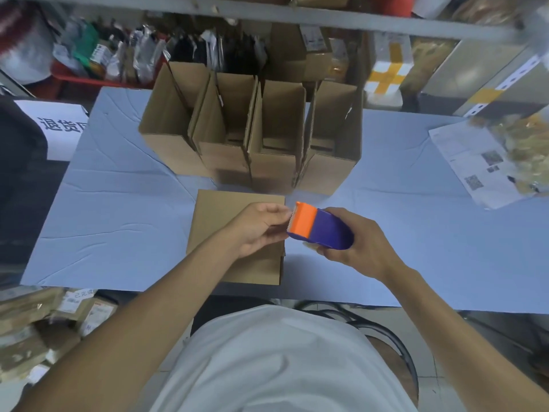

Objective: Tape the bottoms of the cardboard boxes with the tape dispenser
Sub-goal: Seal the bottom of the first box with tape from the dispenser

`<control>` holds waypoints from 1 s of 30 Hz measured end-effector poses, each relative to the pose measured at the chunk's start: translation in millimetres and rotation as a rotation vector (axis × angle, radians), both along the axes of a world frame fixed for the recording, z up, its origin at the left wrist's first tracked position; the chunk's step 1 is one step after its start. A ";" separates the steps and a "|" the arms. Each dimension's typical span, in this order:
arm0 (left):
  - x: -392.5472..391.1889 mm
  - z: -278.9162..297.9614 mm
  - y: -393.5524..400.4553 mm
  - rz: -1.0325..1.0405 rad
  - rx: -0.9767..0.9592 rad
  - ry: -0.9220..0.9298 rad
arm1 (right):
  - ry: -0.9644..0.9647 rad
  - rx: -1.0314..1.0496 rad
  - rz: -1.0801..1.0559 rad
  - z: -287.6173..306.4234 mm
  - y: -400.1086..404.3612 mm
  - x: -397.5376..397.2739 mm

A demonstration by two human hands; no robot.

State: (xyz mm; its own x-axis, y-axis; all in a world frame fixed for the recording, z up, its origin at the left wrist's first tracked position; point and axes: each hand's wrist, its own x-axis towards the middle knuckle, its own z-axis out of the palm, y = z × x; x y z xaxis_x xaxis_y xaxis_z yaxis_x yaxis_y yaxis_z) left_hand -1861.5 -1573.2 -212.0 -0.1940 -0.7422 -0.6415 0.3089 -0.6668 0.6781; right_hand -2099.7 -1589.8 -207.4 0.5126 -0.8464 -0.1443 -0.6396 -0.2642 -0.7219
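Right hand [352, 243] wraps around the tape dispenser [319, 228], blue body with orange cutter end; the roll inside is mostly hidden by palm and housing. Left hand [257, 228] pinches at the orange end with its fingertips [282, 214]; any tape strip there is too faint to make out. Under the left hand lies a cardboard box [219, 227] on the blue table cover [118, 221], its seam covered by hand and forearm. Beyond both hands stand 4 open boxes [252, 138] in a row. Far left of the left hand, a white sign [59, 126], cut off, reads "退货". Right of the right hand, a printed sheet [472, 165] with QR codes, text unreadable.
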 end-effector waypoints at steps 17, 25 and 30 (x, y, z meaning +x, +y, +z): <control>-0.4 11.1 -6.5 -0.021 -0.111 -0.658 | 0.044 -0.045 0.142 -7.6 -24.7 15.1; 19.2 0.0 -6.1 0.057 -0.055 -0.789 | 0.127 -0.057 0.191 -7.3 -37.4 -3.3; 15.1 -5.0 -15.7 0.035 -0.040 -0.805 | 0.151 0.015 0.133 -16.0 -43.6 -26.6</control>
State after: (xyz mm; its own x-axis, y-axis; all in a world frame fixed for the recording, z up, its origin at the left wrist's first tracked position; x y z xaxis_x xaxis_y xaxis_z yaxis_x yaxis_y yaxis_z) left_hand -1846.4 -1588.9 -216.9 0.3399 -0.7648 -0.5473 -0.2645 -0.6362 0.7248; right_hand -2126.3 -1633.4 -223.5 0.5912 -0.7699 -0.2401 -0.7013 -0.3437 -0.6246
